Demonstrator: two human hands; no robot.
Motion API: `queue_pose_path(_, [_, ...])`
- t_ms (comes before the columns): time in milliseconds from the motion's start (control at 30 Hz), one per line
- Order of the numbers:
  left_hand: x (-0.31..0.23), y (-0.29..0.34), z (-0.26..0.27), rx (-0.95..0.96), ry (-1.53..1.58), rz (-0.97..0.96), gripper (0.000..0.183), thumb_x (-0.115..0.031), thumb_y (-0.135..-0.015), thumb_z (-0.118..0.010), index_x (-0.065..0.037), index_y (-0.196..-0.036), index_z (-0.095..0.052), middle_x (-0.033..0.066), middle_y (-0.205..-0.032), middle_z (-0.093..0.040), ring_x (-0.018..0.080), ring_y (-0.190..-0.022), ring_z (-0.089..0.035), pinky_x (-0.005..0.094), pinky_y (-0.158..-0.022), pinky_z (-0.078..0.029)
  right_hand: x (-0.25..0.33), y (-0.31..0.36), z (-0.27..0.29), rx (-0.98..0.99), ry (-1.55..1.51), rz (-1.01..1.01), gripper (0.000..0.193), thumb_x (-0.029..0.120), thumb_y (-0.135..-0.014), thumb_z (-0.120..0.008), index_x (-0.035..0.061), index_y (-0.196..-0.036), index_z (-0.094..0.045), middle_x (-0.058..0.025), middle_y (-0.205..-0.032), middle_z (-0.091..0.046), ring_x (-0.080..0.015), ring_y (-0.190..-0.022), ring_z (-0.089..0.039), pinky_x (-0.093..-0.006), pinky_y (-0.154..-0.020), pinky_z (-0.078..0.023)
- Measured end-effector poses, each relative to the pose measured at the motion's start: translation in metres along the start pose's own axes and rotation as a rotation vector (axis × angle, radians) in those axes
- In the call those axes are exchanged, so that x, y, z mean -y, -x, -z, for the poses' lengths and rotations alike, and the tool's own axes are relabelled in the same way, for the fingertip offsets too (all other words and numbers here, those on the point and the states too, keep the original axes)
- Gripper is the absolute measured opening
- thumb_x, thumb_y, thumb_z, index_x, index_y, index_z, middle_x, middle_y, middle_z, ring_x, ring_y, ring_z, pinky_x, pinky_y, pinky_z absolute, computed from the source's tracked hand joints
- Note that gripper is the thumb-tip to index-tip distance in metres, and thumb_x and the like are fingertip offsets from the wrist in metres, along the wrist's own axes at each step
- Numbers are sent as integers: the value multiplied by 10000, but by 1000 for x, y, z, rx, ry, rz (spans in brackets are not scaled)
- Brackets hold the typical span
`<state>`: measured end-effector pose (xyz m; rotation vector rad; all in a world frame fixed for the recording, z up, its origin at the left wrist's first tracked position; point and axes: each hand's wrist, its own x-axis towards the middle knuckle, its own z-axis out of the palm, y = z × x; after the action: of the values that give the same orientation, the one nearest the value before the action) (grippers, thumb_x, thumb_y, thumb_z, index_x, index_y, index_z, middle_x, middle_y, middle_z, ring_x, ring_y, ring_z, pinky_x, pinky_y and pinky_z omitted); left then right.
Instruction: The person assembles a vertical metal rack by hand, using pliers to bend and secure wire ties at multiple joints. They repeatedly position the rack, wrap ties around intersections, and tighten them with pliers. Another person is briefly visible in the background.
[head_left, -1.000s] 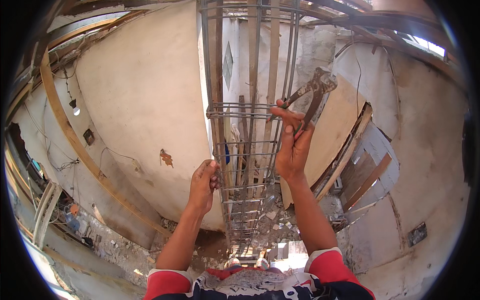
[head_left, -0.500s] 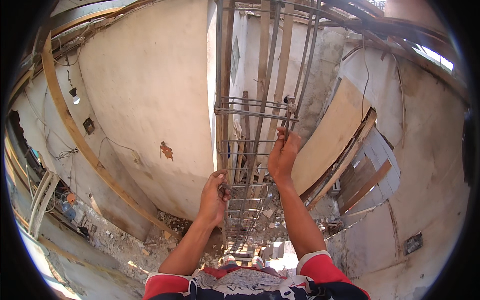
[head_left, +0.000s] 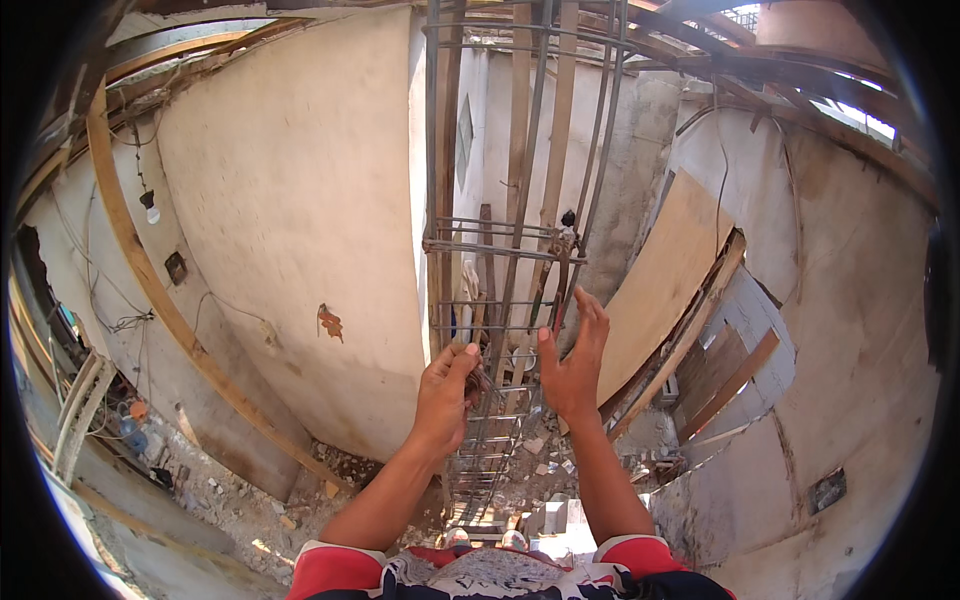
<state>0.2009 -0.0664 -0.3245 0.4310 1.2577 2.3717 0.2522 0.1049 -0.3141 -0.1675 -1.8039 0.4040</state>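
Note:
A tall rebar cage (head_left: 520, 230) of long steel bars and cross stirrups stands upright in front of me. My left hand (head_left: 445, 395) is closed on a small bunch of thin dark wire (head_left: 478, 383), at the cage's left side. A pair of pincers (head_left: 566, 246) hangs by its jaws at a pair of stirrups on the right bars, its reddish handles pointing down. Just below and right of those handles is my right hand (head_left: 575, 365), open, thumb and fingers apart, with nothing visible in it. Whether its fingertips touch a bar I cannot tell.
A pale wall (head_left: 300, 220) rises on the left, with a wooden beam (head_left: 170, 290) slanting across. Right of the cage leans a wooden panel (head_left: 665, 290). Rubble (head_left: 235, 510) covers the floor below, and broken roof timbers (head_left: 780, 70) cross overhead.
My right hand has let go of the pincers' handles, opened and dropped lower; the pincers stay on the cage. My left hand has shifted slightly right with the wire.

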Motion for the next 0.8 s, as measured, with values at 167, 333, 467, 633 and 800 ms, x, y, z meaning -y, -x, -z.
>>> queue_pose_path(167, [6, -2, -23, 190, -100, -34, 180, -275, -1035, -625, -102, -1078, -649, -58, -827, -588, 30, -656, -507, 208, -571, -353, 26, -8, 40, 505, -585, -37, 370, 269, -994, -702, 28, -1273, -669, -125, -1229, -653, -257, -1180, -614, -371, -1006, -482])
queue_pose_path(333, [2, 5, -37, 204, -153, -94, 225, -271, -1043, -605, -63, -1095, -674, -61, -760, -554, 10, -588, -438, 222, -521, -335, 21, -20, 51, 297, -818, -449, 307, 299, -1033, -661, 7, -1088, -738, -34, -893, -693, -163, -892, -643, -317, -882, -515])
queue_pose_path(467, [-14, 17, -27, 261, -391, -103, 303, -303, -1059, -575, -33, -1143, -685, -45, -747, -532, 21, -568, -418, 234, -511, -347, 2, -67, 65, 16, -949, -514, 344, 332, -1043, -652, 2, -1070, -745, -4, -854, -667, -101, -818, -583, -274, -813, -492])
queue_pose_path(633, [-63, 8, -30, 525, -723, -154, 426, -376, -1076, -546, -6, -1254, -661, -5, -791, -563, 82, -720, -543, 269, -680, -475, -7, -140, 65, 57, -1041, -341, 351, 334, -1042, -653, 0, -1116, -732, -14, -864, -671, -84, -764, -550, -241, -723, -468])
queue_pose_path(800, [-152, -18, -91, 193, -1357, -632, 562, -472, -959, -696, 5, -1246, -621, 128, -1054, -652, 264, -1046, -626, 418, -970, -474, 3, -188, 53, 160, -1209, -229, 352, 335, -1049, -640, -5, -1106, -714, -20, -880, -670, -87, -729, -557, -244, -674, -473])
